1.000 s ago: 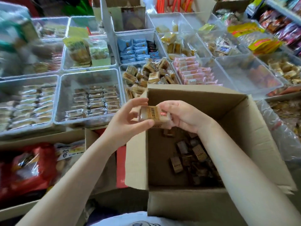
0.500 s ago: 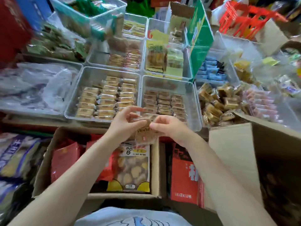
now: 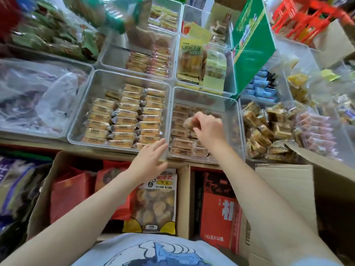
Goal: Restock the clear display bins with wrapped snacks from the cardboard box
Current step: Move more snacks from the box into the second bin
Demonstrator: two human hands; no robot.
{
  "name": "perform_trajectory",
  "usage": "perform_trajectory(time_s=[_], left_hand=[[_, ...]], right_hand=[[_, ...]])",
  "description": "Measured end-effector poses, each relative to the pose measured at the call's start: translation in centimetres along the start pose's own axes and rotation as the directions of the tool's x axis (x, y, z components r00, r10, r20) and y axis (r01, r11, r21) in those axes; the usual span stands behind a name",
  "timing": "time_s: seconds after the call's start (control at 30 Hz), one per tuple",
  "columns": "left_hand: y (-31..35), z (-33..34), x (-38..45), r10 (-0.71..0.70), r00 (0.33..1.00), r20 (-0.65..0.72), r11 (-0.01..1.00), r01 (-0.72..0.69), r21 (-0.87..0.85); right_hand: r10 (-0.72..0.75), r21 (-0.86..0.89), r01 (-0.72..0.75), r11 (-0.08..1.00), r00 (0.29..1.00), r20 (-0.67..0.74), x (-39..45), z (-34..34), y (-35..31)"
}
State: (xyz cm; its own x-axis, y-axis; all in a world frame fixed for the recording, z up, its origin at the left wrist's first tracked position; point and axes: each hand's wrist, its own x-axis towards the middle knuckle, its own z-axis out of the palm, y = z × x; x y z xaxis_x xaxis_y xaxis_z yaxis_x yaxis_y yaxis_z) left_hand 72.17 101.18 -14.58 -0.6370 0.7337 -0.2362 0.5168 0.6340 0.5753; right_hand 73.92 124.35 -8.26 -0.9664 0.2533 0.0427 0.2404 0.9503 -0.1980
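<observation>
My right hand [image 3: 208, 129] reaches into a clear display bin [image 3: 233, 116] and pinches a brown wrapped snack [image 3: 189, 122] just above rows of the same brown snacks. My left hand [image 3: 149, 160] lies with straight fingers against that bin's front left corner. The neighbouring clear bin [image 3: 80, 120] on the left holds neat rows of yellow wrapped snacks. The cardboard box [image 3: 288, 191] stands at the lower right, and its inside is hidden.
More clear bins of snacks fill the shelf behind and to the right. A green carton [image 3: 251, 45] stands tilted at the back. Below the shelf an open carton [image 3: 44, 191] holds red bags and a biscuit bag [image 3: 153, 200]; a red box [image 3: 217, 208] stands beside it.
My right hand carried the wrapped snack forward into the brown-snack bin. My left hand let go of it and moved to the bin's front corner. The view shifted slightly.
</observation>
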Motion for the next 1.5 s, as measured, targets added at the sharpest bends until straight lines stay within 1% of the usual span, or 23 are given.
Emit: perform_trajectory(time_s=[0.07,0.1,0.13,0.2,0.27,0.33,0.4,0.43,0.5,0.57,0.67,0.73,0.83,0.87,0.93,1.0,1.07,1.13,1.17,1.23,1.3,1.4,1.5], left_hand=[[-0.5,0.8,0.0,0.026,1.000,0.002,0.995,-0.026,0.097],[-0.6,0.9,0.1,0.033,0.999,-0.003,0.993,-0.033,0.111],[-0.6,0.9,0.1,0.035,0.999,-0.006,0.993,-0.034,0.110],[-0.6,0.9,0.2,0.026,1.000,-0.008,0.995,-0.025,0.098],[-0.5,0.9,0.2,0.016,1.000,-0.005,0.996,-0.016,0.093],[-0.4,1.0,0.2,0.004,1.000,0.000,0.994,-0.004,0.110],[-0.3,0.8,0.1,-0.007,1.000,0.014,0.993,0.006,0.119],[-0.2,0.7,0.0,-0.012,1.000,0.023,0.992,0.009,0.126],[0.3,0.3,-0.3,-0.021,0.999,0.038,0.987,0.015,0.159],[1.2,-0.3,-1.0,-0.034,0.999,0.033,0.987,0.028,0.156],[3.4,-0.2,-2.0,0.001,0.998,-0.058,0.998,0.003,0.065],[5.7,0.4,-2.2,0.052,0.997,-0.056,0.998,-0.054,-0.023],[10.8,2.8,-1.6,0.164,0.984,0.069,0.981,-0.156,-0.112],[12.9,3.6,-1.4,0.201,0.974,0.107,0.971,-0.183,-0.153],[17.1,5.3,-1.4,0.263,0.955,0.138,0.945,-0.226,-0.235],[21.3,7.0,-1.9,0.274,0.950,0.149,0.919,-0.213,-0.333],[25.2,8.7,-2.2,0.234,0.960,0.153,0.888,-0.147,-0.435],[28.6,10.5,-2.2,0.194,0.972,0.135,0.859,-0.102,-0.502],[30.2,11.5,-2.1,0.174,0.977,0.127,0.842,-0.080,-0.534],[33.1,13.2,-1.7,0.129,0.983,0.129,0.797,-0.025,-0.604],[35.3,14.7,-1.1,0.078,0.991,0.113,0.755,0.016,-0.655],[36.8,16.4,-0.2,-0.024,0.998,0.052,0.699,0.054,-0.713],[36.8,17.1,-0.1,-0.089,0.995,0.043,0.649,0.090,-0.756]], right_hand=[[-0.075,-0.149,0.099,0.984,0.984,0.164,0.8,2.3,-0.2],[-0.081,-0.185,0.127,0.975,0.968,0.238,0.9,3.6,-0.3],[-0.071,-0.181,0.129,0.975,0.952,0.298,0.9,4.7,-0.4],[-0.037,-0.053,0.060,0.997,0.932,0.362,0.2,6.3,-0.4],[-0.031,0.088,-0.004,0.996,0.917,0.398,-0.6,7.3,-0.3],[-0.039,0.114,-0.016,0.993,0.887,0.460,-1.4,7.8,0.0],[-0.006,0.114,-0.062,0.992,0.852,0.524,-2.1,7.3,0.2],[0.007,0.125,-0.086,0.989,0.850,0.526,-2.5,6.9,0.4],[0.023,0.191,-0.125,0.974,0.886,0.464,-3.6,5.5,0.7],[0.054,0.304,-0.176,0.936,0.927,0.371,-5.3,3.2,1.0],[0.138,0.388,-0.242,0.889,0.951,0.276,-9.1,-1.5,2.0],[0.231,0.446,-0.301,0.843,0.951,0.206,-12.4,-4.8,2.9],[0.354,0.493,-0.326,0.806,0.934,0.039,-17.6,-9.0,5.6],[0.390,0.492,-0.332,0.805,0.921,-0.016,-19.1,-10.2,6.7],[0.466,0.509,-0.357,0.784,0.879,-0.101,-21.8,-12.3,9.5],[0.528,0.530,-0.376,0.760,0.832,-0.167,-24.2,-14.0,12.7],[0.571,0.527,-0.408,0.745,0.799,-0.190,-26.1,-14.7,16.3],[0.612,0.520,-0.462,0.718,0.775,-0.158,-27.6,-14.6,20.1],[0.620,0.507,-0.489,0.710,0.776,-0.120,-28.3,-14.2,22.0],[0.594,0.454,-0.517,0.726,0.804,-0.033,-29.3,-13.1,25.5],[0.540,0.360,-0.528,0.769,0.838,0.076,-29.7,-11.6,28.7],[0.469,0.211,-0.515,0.831,0.852,0.234,-29.1,-8.4,32.9],[0.437,0.172,-0.518,0.838,0.825,0.359,-27.9,-5.0,35.4]])
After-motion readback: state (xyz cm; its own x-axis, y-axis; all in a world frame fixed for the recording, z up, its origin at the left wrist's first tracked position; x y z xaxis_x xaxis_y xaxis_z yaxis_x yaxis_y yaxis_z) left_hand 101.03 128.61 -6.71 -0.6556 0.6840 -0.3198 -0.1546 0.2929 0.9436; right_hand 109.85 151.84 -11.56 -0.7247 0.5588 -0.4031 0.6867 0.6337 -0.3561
